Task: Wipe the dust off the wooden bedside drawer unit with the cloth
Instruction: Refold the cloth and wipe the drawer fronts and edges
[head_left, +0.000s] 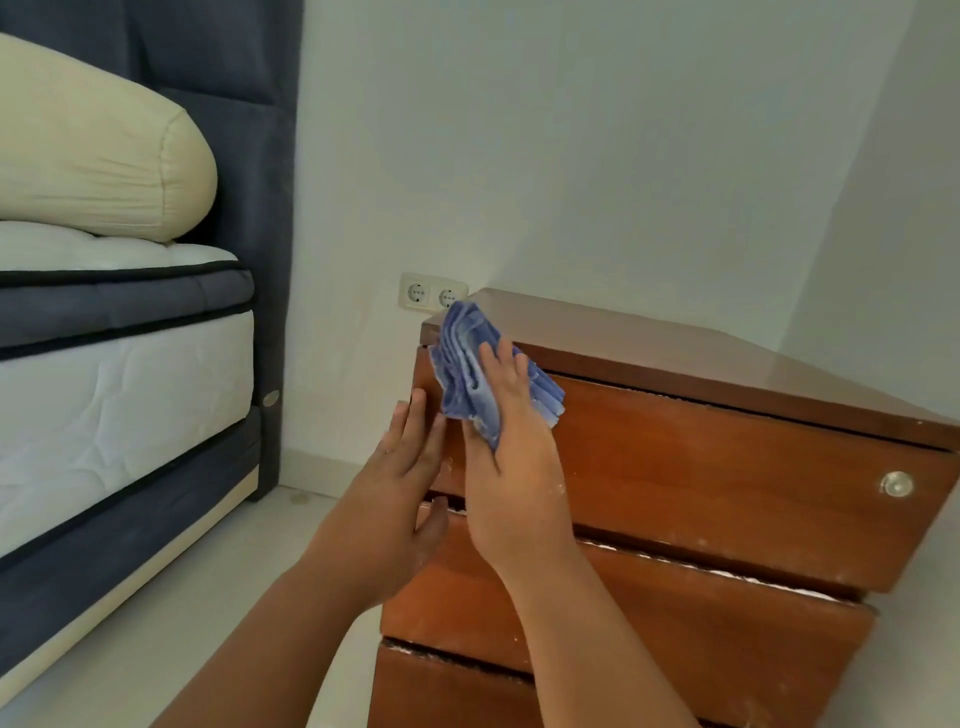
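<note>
The blue cloth is pressed against the wood by the right hand, whose fingers are laid flat and nearly straight over the bunched folds. Whether the thumb also pinches the cloth cannot be told. The cloth is held at the upper left corner of the top drawer front, partly lapping the edge of the wooden bedside drawer unit's top.

Just to the left of that hand, the left hand is kept released, its straight fingers set against the unit's left edge, apparently to steady it.

Well off to the right of the wiping hand, a round knob is seen on the same drawer front. Below the hand, white dust is lodged along the gap between the drawers, and pale specks are scattered over the fronts. Above the cloth a double wall socket is fixed, and farther left stands the bed with a cream pillow.

The wiping of the top drawer front is judged to be in hand and at an early stage. A firm sweep rightward toward the knob is called for next, then passes along the dusty gaps.
</note>
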